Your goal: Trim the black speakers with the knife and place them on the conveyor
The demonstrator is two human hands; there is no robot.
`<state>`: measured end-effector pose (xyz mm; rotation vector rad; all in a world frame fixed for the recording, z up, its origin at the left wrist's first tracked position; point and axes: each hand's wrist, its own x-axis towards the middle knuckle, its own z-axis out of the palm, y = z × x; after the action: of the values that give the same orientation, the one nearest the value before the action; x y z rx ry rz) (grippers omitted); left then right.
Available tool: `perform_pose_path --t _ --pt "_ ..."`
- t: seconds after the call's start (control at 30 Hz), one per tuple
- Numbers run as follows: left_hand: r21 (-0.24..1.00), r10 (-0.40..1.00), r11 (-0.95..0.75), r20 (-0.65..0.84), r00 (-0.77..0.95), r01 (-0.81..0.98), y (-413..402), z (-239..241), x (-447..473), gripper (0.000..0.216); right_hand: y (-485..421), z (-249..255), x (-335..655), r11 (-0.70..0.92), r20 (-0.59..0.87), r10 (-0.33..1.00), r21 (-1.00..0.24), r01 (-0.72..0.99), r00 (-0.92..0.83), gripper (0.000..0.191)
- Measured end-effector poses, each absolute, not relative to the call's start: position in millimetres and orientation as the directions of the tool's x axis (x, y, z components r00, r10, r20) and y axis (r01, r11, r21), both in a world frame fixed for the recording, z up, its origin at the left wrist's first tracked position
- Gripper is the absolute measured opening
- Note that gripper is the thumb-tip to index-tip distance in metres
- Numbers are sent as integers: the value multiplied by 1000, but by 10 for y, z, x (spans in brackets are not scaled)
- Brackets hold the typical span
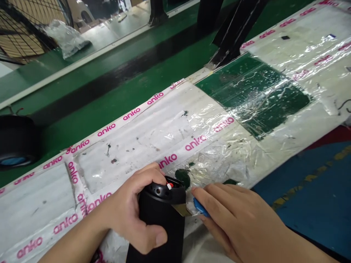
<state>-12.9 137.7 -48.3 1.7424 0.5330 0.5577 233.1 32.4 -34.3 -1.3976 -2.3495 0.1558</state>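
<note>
A black cylinder (pixel 172 233) rises at bottom centre, clasped between the thumb and fingers of the left hand (pixel 133 212); the right hand (pixel 233 215) grips a blue-handled cutter (pixel 200 207), its blade at the cylinder's upper right edge. Beyond stretches plastic-covered sheeting (pixel 153 135), then a green surface (pixel 109 95) with a black rounded object (pixel 18 135) at left.

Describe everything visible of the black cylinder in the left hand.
The black cylinder has a matte body and plastic-looking end piece with round holes. Red and white parts show in its upturned opening; the bottom is out of frame. The left hand grips it; a blade in the right hand seems to touch its upper side.
</note>
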Motion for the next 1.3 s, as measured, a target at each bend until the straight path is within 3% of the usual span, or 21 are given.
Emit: perform_pose_path --t 0.67,0.9,1.1,1.3 --pt "961 590 -277 153 793 21 1386 -491 -129 62 258 -321 2340 477 303 865 -253 842 -399 26" --pt "953 545 -302 169 821 4 1403 -452 -89 58 251 -345 2289 425 299 882 -168 890 -364 28" --pt "951 527 -306 124 841 51 1392 -358 -48 57 221 -358 2264 382 220 914 -177 907 -342 32" --pt "953 542 -274 44 839 127 1378 -266 0 50 241 -152 2312 360 48 932 -213 908 -358 33"
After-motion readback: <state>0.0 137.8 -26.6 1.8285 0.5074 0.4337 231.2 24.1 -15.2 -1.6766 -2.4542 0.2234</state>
